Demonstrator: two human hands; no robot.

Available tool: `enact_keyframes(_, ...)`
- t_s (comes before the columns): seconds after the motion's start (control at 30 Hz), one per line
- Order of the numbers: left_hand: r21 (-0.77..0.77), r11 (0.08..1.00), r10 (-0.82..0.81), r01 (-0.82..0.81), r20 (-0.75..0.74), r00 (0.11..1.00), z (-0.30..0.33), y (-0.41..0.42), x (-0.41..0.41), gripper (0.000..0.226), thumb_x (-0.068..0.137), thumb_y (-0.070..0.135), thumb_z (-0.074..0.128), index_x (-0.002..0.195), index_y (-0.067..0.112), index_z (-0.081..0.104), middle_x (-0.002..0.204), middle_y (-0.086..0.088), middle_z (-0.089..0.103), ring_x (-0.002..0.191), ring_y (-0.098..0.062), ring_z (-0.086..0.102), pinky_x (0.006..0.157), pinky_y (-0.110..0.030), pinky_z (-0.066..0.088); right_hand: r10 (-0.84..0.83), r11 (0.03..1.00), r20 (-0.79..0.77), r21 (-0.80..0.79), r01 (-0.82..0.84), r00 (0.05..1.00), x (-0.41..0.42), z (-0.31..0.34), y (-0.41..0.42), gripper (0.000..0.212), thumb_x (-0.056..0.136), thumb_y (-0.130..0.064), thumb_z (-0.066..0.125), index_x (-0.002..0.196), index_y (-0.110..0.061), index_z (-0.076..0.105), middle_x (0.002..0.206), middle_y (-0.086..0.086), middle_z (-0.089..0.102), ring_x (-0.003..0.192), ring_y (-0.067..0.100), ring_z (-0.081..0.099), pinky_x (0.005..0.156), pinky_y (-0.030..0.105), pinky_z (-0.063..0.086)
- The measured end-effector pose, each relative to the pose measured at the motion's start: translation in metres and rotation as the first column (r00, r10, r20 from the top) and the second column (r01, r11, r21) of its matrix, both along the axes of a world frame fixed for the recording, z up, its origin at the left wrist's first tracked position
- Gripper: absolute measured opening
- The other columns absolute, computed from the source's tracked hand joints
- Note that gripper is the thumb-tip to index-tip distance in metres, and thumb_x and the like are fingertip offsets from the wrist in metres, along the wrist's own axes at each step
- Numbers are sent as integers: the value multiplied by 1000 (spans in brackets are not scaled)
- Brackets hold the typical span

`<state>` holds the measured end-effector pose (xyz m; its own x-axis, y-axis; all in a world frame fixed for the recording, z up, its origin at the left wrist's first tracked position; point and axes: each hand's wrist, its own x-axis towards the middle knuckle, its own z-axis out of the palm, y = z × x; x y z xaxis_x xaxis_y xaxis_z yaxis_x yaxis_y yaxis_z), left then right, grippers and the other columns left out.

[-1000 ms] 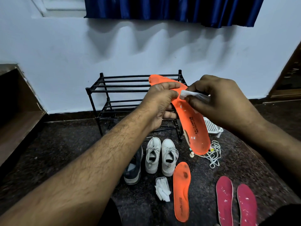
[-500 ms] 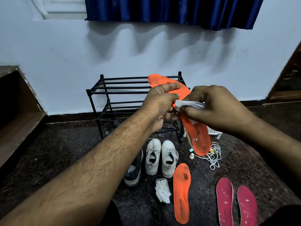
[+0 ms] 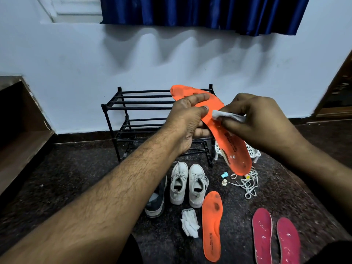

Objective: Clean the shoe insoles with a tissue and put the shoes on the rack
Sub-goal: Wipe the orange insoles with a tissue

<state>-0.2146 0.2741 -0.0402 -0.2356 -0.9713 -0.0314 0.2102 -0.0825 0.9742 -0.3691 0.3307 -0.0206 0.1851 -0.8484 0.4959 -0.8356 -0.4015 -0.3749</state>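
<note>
My left hand (image 3: 187, 119) grips an orange insole (image 3: 233, 147) near its upper end and holds it up in front of the black shoe rack (image 3: 141, 113). My right hand (image 3: 261, 122) pinches a white tissue (image 3: 222, 115) and presses it on the insole's middle. On the floor lie a second orange insole (image 3: 211, 225), two red insoles (image 3: 262, 235), a pair of white shoes (image 3: 187, 183), a dark shoe (image 3: 157, 201) partly behind my left forearm, and a pile of tissues (image 3: 189, 222).
White laces (image 3: 245, 182), two small caps (image 3: 224, 178) and a white plastic basket (image 3: 251, 151) lie right of the rack. A wooden shelf unit (image 3: 21, 130) stands at the left, a wooden door frame at the far right. The floor is dark stone.
The tissue in my right hand has shifted slightly left along the insole toward my left thumb. The insole stays held up in my left hand.
</note>
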Motion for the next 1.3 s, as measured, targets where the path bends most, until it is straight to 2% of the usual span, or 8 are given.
enact_keyframes(0.2, -13, 999, 33, -33, 8, 999, -1, 0, 1, 38, 100, -2, 50, 133, 15, 60, 100, -11, 71, 60, -17, 68, 47, -32, 57, 39, 995, 149, 88, -53, 988, -2, 2, 2, 18, 82, -23, 75, 64, -26, 71, 73, -9, 67, 66, 6, 62, 62, 24, 44)
enact_keyframes(0.37, -17, 999, 34, -33, 24, 999, -4, -1, 0, 37, 100, 1, 53, 131, 18, 62, 113, -16, 73, 72, -23, 70, 49, -31, 57, 75, 993, -24, 96, -72, 997, 1, -3, 0, 11, 84, -20, 73, 77, -27, 79, 76, -5, 65, 69, 7, 62, 61, 23, 42)
enact_keyframes(0.47, -17, 999, 41, -41, 14, 999, -4, -1, 0, 36, 100, 1, 52, 131, 17, 62, 108, -15, 72, 65, -19, 68, 48, -30, 56, 75, 985, 141, 145, -96, 987, -3, 2, 2, 22, 82, -26, 77, 61, -28, 69, 67, -9, 65, 60, 2, 59, 55, 17, 39)
enact_keyframes(0.73, -17, 1000, 14, -14, 12, 1000, 0, 1, -2, 32, 103, 9, 48, 129, 18, 63, 110, -15, 73, 75, -23, 68, 55, -36, 59, 76, 997, -5, -33, -76, 997, 0, -7, -5, 21, 88, -19, 72, 101, -34, 78, 86, -5, 62, 76, 7, 60, 69, 18, 44)
enact_keyframes(0.83, 8, 1000, 0, 1, -14, 1000, 3, 3, -2, 32, 104, 16, 40, 126, 16, 64, 109, -10, 73, 78, -27, 70, 63, -40, 59, 65, 997, 30, -45, -64, 997, 2, -5, -5, 12, 86, -22, 74, 92, -31, 79, 82, -7, 62, 74, 6, 61, 66, 18, 43)
enact_keyframes(0.97, 44, 999, 12, -9, -84, 996, 5, 6, -1, 33, 102, 20, 41, 123, 15, 67, 103, -9, 72, 71, -24, 70, 59, -33, 54, 165, 969, 67, 174, -174, 984, 6, 1, 5, 18, 79, -24, 77, 64, -31, 70, 69, -7, 66, 62, 6, 61, 59, 27, 43)
enact_keyframes(1.13, 26, 999, -20, 22, -90, 996, 4, 6, -2, 27, 95, 19, 49, 108, 12, 71, 97, -14, 69, 74, -29, 68, 63, -41, 59, 41, 992, 158, -125, -21, 987, 3, 4, 0, 9, 85, -20, 74, 78, -26, 74, 80, -4, 64, 75, 9, 62, 64, 20, 42)
enact_keyframes(1.3, 26, 994, -106, 106, 1, 994, 0, 11, -12, 40, 94, 33, 42, 111, 7, 67, 92, -11, 64, 82, -31, 63, 72, -46, 55, 2, 983, 144, -180, 24, 990, -1, 1, -6, 9, 89, -25, 72, 95, -27, 78, 84, -5, 62, 78, 9, 62, 70, 26, 45)
